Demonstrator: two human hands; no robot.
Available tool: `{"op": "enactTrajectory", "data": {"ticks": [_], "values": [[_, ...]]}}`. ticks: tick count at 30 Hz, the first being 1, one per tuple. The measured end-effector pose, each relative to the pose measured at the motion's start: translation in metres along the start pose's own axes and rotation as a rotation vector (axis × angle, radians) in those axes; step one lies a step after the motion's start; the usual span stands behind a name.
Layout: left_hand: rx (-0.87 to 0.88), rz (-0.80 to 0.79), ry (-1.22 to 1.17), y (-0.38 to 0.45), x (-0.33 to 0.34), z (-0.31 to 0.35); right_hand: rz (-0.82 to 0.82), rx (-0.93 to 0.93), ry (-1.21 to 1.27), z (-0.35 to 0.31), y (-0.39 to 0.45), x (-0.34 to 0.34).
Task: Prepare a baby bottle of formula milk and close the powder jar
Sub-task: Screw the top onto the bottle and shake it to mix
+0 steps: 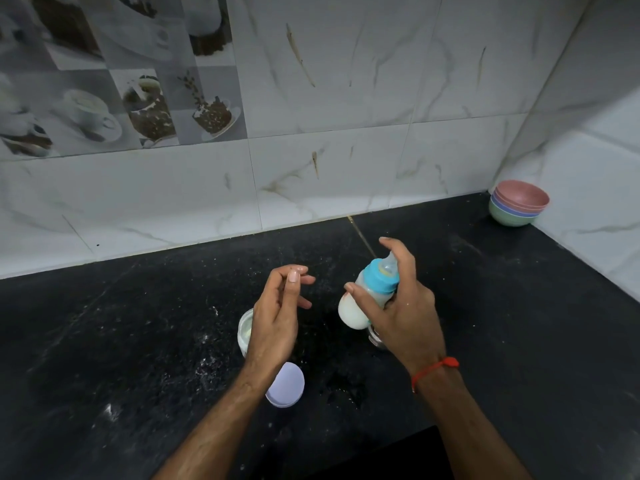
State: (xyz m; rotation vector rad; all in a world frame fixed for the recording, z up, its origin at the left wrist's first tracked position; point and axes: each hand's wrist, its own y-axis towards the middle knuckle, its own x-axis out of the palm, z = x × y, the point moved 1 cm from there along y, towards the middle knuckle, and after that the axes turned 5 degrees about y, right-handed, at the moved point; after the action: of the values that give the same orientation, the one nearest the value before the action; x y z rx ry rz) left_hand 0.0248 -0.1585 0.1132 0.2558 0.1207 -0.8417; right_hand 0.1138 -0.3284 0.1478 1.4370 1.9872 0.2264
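Black counter (pixel 485 323): right hand (pixel 405 306) grips tilted baby bottle (pixel 360 303), mixing step; left hand (pixel 277 317) relaxed, empty above open powder jar (pixel 245 329); lid (pixel 287 386) near jar goes on next.

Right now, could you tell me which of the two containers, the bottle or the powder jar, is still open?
The powder jar behind the left hand is open; its lid lies on the counter. The bottle in the right hand carries its blue cap.
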Motion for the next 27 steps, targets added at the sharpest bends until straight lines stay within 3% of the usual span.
{"op": "enactTrajectory", "data": {"ticks": [5, 9, 13, 16, 20, 24, 27], "values": [[0.014, 0.012, -0.017, 0.002, 0.0, 0.0, 0.217, -0.131, 0.062, -0.013, 0.003, -0.006], [0.008, 0.002, -0.024, 0.001, 0.001, -0.001, 0.118, -0.058, 0.089, -0.007, 0.004, -0.002], [0.015, 0.013, -0.022, 0.003, 0.0, 0.001, 0.284, -0.126, 0.164, -0.007, 0.001, -0.006], [0.01, 0.001, -0.015, 0.002, 0.0, 0.0, 0.154, -0.087, 0.076, -0.007, 0.001, -0.007], [0.028, 0.01, -0.016, 0.006, -0.001, 0.004, 0.348, -0.216, 0.154, -0.014, -0.002, -0.016], [0.027, -0.017, -0.008, 0.002, 0.003, 0.004, 0.205, -0.147, 0.026, -0.012, -0.002, -0.012], [0.045, -0.022, 0.0, 0.002, 0.004, 0.006, 0.369, -0.266, 0.127, -0.014, -0.004, -0.016]]}}
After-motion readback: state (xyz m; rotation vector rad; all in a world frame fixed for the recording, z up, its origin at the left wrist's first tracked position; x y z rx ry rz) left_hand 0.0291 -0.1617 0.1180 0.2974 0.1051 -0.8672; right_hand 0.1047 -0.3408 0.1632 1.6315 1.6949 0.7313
